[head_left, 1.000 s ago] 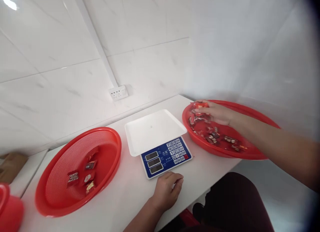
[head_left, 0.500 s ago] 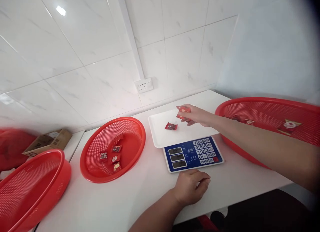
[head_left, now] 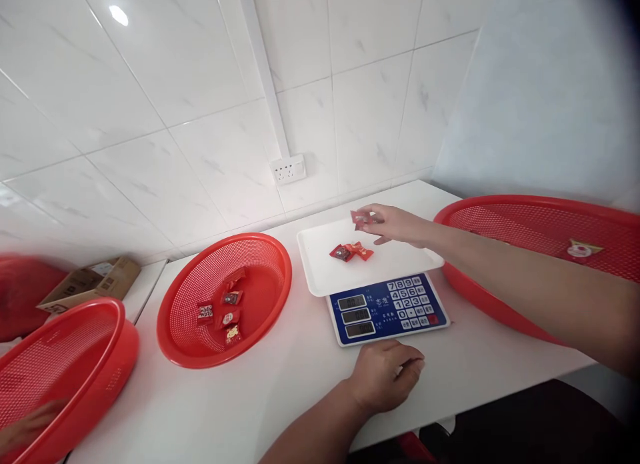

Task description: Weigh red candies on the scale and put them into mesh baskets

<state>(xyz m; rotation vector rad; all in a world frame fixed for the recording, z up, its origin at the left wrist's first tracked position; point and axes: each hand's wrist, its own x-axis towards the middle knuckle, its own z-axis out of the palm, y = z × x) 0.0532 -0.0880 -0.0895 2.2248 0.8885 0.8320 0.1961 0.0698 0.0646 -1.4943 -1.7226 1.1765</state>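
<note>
My right hand [head_left: 393, 224] reaches over the white pan [head_left: 325, 277] of a blue-faced electronic scale [head_left: 387, 311] and pinches a red wrapped candy [head_left: 359, 217] in its fingertips. Two red wrapped candies [head_left: 350, 252] lie on the pan just below that hand. My left hand [head_left: 384, 377] rests on the white counter in front of the scale's keypad, fingers curled loosely, nothing visible in them.
A red mesh basket [head_left: 260, 251] left of the scale holds several candies. A larger red basket [head_left: 525, 214] on the right holds more. Another red basket [head_left: 95, 357] sits at the far left, with another person's hand [head_left: 25, 427] at its edge. A cardboard box [head_left: 90, 284] and wall socket [head_left: 287, 171] lie behind.
My right hand went from the right basket to above the scale pan, and candies have dropped onto the pan, one more since half a second ago. The view swung left. My left hand stayed.
</note>
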